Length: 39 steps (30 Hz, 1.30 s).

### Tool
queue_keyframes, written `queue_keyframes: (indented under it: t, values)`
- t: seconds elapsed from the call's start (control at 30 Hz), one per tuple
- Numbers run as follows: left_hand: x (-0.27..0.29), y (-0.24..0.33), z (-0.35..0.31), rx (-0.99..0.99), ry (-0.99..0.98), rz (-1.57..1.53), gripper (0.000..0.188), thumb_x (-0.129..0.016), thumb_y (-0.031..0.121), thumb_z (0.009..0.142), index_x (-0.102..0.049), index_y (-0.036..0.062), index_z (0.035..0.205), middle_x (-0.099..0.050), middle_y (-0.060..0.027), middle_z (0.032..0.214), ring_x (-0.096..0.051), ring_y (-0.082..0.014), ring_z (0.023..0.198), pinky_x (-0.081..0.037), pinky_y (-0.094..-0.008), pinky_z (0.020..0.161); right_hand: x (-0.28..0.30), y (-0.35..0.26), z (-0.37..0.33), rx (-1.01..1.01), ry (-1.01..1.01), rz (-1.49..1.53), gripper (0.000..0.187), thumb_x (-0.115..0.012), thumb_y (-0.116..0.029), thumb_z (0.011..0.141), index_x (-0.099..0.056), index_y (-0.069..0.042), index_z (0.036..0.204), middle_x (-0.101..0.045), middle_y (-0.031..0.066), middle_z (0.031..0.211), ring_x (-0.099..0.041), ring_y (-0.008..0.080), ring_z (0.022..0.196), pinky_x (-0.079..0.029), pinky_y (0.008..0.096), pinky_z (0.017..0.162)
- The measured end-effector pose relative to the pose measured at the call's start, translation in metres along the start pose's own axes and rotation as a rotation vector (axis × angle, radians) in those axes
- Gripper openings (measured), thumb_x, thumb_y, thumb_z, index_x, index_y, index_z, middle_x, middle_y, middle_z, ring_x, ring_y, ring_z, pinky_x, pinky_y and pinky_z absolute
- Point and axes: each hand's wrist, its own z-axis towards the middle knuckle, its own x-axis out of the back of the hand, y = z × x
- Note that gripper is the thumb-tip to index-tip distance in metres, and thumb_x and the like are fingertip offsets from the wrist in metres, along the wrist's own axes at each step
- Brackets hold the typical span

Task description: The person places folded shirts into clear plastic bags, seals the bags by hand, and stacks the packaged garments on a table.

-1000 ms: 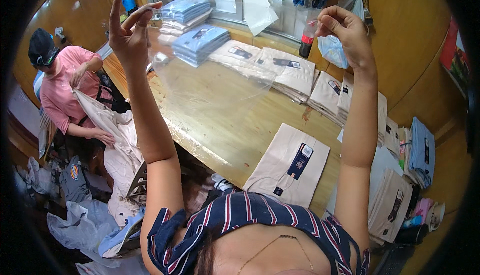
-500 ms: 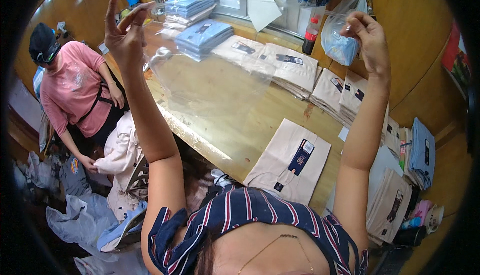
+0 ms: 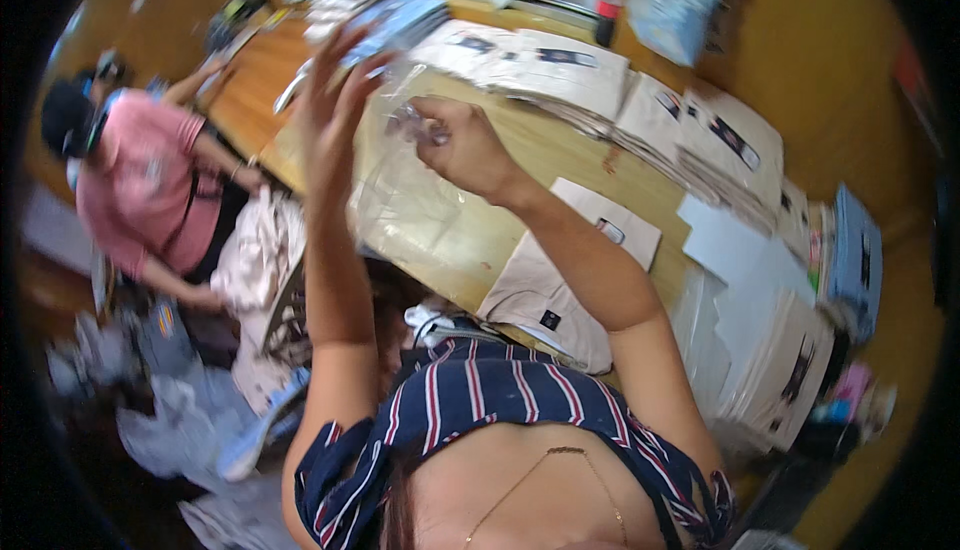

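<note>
A clear plastic bag (image 3: 405,200) hangs loosely over the table, crumpled at its top. My right hand (image 3: 468,145) is closed on that bunched edge. Close beside it, my left hand (image 3: 338,100) is raised, its fingers spread and a little blurred. The bag's edge lies near the left palm, with no grip on it visible. Below, a folded cream garment (image 3: 545,290) with a dark tag rests at the table's near edge, partly hidden by my right forearm.
Cream garment stacks (image 3: 570,70) line the table's (image 3: 500,225) far side, with blue stacks (image 3: 395,25) at left. A dark-drink bottle (image 3: 608,10) stands behind. On the left, a person in pink (image 3: 150,185) handles cream cloth (image 3: 260,245). Plastic bags (image 3: 185,430) lie below.
My hands have come together from wide apart, the right moving left and down. The bag, earlier stretched between them, now hangs bunched from the right hand. The left fingers have spread.
</note>
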Motion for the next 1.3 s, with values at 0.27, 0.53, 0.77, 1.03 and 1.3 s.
queue_keyframes:
  t: [0.27, 0.53, 0.77, 1.03, 1.3]
  values:
    - [0.001, -0.043, -0.109, 0.242, -0.276, -0.269, 0.107, -0.068, 0.046, 0.054, 0.004, 0.0176, 0.128, -0.009, -0.0131, 0.132, -0.025, -0.0343, 0.116, -0.025, -0.0503, 0.091, -0.016, 0.006, -0.014, 0.167, 0.816, 0.146, 0.003, -0.050, -0.005, 0.073, -0.051, -0.002, 0.073, -0.049, 0.0076, 0.061, -0.044, 0.0164, 0.054, -0.038, 0.0321, 0.049]
    - [-0.011, -0.093, -0.138, 0.272, -0.200, 0.108, 0.043, -0.044, 0.030, 0.082, -0.042, 0.0005, 0.112, -0.046, -0.0098, 0.108, -0.044, -0.0194, 0.100, -0.034, -0.0320, 0.086, -0.053, -0.041, -0.151, -0.221, 0.522, 0.000, 0.037, -0.053, -0.003, 0.070, -0.046, -0.006, 0.106, -0.049, 0.0182, 0.095, -0.051, 0.0272, 0.083, -0.040, 0.0343, 0.071]
    - [-0.077, -0.084, -0.221, -0.116, -1.024, -0.249, 0.055, -0.055, 0.028, 0.075, -0.033, 0.0044, 0.119, -0.044, -0.0115, 0.112, -0.045, -0.0228, 0.098, -0.036, -0.0329, 0.084, -0.063, -0.132, -0.262, -0.562, 0.780, -0.756, 0.068, -0.069, -0.010, 0.056, -0.043, -0.029, 0.115, -0.017, 0.0170, 0.131, -0.021, 0.0350, 0.119, -0.025, 0.0422, 0.094]
    - [-0.184, -0.008, -0.301, 0.450, -2.153, -0.453, 0.071, -0.066, 0.007, 0.065, -0.027, 0.0117, 0.124, -0.049, -0.0144, 0.106, -0.051, -0.0245, 0.093, -0.041, -0.0331, 0.078, -0.088, -0.237, -0.469, -0.885, 1.661, -0.593, 0.046, -0.057, 0.004, 0.057, -0.052, -0.004, 0.102, -0.054, 0.0079, 0.102, -0.050, 0.0179, 0.096, -0.036, 0.0300, 0.086]
    - [-0.450, 0.048, -0.561, -0.566, -1.908, -0.507, 0.026, -0.051, 0.002, 0.073, -0.053, 0.0042, 0.098, -0.057, -0.0173, 0.068, -0.058, -0.0274, 0.067, -0.045, -0.0340, 0.059, -0.126, -0.276, -0.576, -1.270, 2.150, -0.432, 0.027, -0.061, 0.000, 0.061, -0.058, -0.003, 0.088, -0.058, 0.0048, 0.088, -0.054, 0.0140, 0.082, -0.042, 0.0252, 0.074]
